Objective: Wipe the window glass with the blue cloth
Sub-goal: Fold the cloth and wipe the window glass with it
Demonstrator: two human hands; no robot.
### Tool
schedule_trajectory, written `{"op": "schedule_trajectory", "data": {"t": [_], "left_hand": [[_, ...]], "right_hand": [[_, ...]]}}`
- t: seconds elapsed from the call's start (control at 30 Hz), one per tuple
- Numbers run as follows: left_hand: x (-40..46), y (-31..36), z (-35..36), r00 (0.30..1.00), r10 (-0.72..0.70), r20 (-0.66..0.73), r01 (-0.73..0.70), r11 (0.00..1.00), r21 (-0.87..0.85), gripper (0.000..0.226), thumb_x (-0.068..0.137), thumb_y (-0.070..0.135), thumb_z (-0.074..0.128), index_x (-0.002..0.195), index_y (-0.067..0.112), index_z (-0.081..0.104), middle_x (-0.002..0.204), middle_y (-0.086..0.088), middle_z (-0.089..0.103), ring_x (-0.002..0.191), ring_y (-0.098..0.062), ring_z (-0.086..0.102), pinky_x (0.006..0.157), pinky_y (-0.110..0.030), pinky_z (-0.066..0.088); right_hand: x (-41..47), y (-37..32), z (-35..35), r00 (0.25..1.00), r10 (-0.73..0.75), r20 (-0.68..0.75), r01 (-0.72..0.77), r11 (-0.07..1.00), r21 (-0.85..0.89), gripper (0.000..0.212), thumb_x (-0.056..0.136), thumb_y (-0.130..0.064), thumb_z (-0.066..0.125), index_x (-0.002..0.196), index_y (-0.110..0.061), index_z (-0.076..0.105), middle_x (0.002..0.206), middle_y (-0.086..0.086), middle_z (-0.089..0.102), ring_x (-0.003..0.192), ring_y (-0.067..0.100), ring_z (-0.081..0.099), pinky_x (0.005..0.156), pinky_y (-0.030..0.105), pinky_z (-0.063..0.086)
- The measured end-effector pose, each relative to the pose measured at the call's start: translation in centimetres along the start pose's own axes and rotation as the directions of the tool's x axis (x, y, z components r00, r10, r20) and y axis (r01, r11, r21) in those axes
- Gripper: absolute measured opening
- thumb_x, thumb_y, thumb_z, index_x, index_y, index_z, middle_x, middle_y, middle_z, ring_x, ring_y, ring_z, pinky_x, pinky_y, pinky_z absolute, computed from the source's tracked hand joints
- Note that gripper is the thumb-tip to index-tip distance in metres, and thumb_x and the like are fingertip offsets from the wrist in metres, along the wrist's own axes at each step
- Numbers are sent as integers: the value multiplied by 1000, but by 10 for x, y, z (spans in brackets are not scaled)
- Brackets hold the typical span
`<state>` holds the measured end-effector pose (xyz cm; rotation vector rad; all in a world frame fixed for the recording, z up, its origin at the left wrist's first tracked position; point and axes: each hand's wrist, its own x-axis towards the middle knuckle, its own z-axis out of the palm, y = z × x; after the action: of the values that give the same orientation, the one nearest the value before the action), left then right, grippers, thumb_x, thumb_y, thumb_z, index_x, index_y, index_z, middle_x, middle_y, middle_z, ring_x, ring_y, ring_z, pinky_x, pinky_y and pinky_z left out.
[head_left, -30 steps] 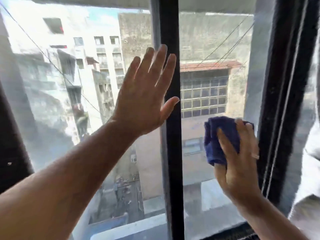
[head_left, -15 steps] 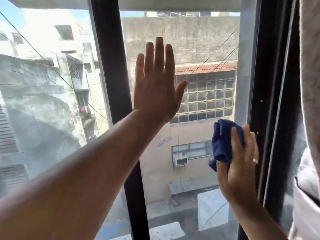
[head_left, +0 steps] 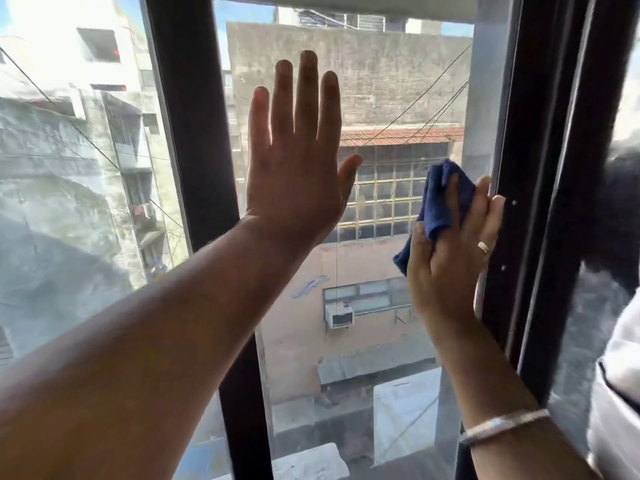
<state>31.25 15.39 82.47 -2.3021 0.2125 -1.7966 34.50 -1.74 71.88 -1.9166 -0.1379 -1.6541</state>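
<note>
The window glass [head_left: 388, 98] fills the view between dark frame bars. My left hand [head_left: 294, 168] lies flat on the pane, fingers spread and pointing up, holding nothing. My right hand [head_left: 450, 251] presses the bunched blue cloth [head_left: 440, 199] against the glass at the pane's right edge, beside the black frame. Part of the cloth sticks out above and left of the fingers; the rest is hidden under the palm. A ring and a metal bangle show on the right hand and wrist.
A black vertical bar [head_left: 194, 133] divides the panes left of my left hand. The thick black frame [head_left: 533, 168] rises at the right. White fabric [head_left: 616, 393] shows at the right border. Buildings and cables lie beyond the glass.
My right hand with the cloth has slid up along the pane's right edge. My left hand stays flat on the glass, now right of the dividing bar as the view shifted rightward.
</note>
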Motion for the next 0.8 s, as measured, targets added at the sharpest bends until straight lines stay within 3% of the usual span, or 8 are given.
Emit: {"op": "schedule_trajectory", "data": {"t": [0.13, 0.27, 0.37, 0.43, 0.5, 0.6, 0.73, 0.8], "left_hand": [[1, -4, 0, 1000, 16, 23, -17, 1000, 5, 79, 105, 58, 24, 163, 8, 3, 170, -21, -1, 157, -42, 1, 126, -54, 1], [1, -5, -1, 999, 26, 32, -25, 999, -20, 80, 105, 58, 28, 163, 9, 2, 171, -20, -3, 158, -41, -2, 126, -54, 0], [0, -3, -1, 1000, 6, 26, -5, 1000, -29, 79, 105, 58, 27, 163, 10, 1, 171, -19, -4, 158, -40, -3, 126, -54, -1], [0, -1, -1, 1000, 1, 23, -1, 999, -37, 78, 105, 57, 26, 163, 10, 1, 171, -20, -3, 158, -40, -3, 126, -54, -1], [-1, -1, 0, 1000, 1, 18, -1, 999, -44, 78, 105, 57, 26, 162, 10, 1, 171, -20, -4, 158, -40, -3, 126, -54, -1], [-2, -3, 1, 1000, 13, 7, -12, 999, -42, 79, 106, 56, 26, 162, 9, 0, 171, -21, -4, 157, -41, -2, 126, -54, -1], [-1, -3, 0, 1000, 19, 9, -18, 998, -54, 79, 106, 56, 29, 162, 8, 1, 170, -22, -3, 157, -42, -2, 125, -55, -2], [-1, -2, -2, 1000, 13, 12, -12, 998, -65, 79, 106, 56, 30, 162, 8, 1, 170, -21, -4, 157, -41, -3, 125, -54, -2]], "right_hand": [[-5, -39, 17, 974, -225, 26, 226, 974, -20, 63, 91, -28, 48, 153, -20, 37, 161, 22, 24, 149, 46, 17, 118, 64, 18], [-82, -13, 2, 848, -439, 296, 463, 886, -14, 74, 78, -31, 56, 149, -27, 37, 160, 15, 25, 147, 41, 19, 114, 67, 26], [-65, 22, -14, 927, -264, 265, 291, 954, -67, 64, 85, -26, 50, 148, -21, 45, 156, 23, 33, 143, 48, 26, 112, 68, 29], [-26, 23, -11, 982, -107, 154, 119, 991, -66, 59, 90, -19, 49, 149, -14, 44, 158, 25, 28, 145, 49, 22, 114, 66, 26], [5, 10, 0, 998, -58, 40, 60, 997, -53, 58, 92, -18, 50, 149, -13, 43, 160, 25, 25, 146, 49, 19, 116, 64, 22], [-10, -5, 14, 985, -171, 26, 172, 983, -65, 63, 90, -24, 48, 151, -21, 39, 162, 20, 20, 150, 44, 13, 119, 59, 18], [-94, 30, -1, 825, -459, 329, 497, 867, -38, 66, 92, -40, 48, 154, -29, 26, 164, 14, 13, 152, 37, 4, 113, 70, 25], [-88, 53, -12, 871, -376, 317, 418, 906, -72, 56, 101, -47, 32, 152, -26, 30, 163, 14, 14, 151, 37, 6, 113, 69, 26]]}}
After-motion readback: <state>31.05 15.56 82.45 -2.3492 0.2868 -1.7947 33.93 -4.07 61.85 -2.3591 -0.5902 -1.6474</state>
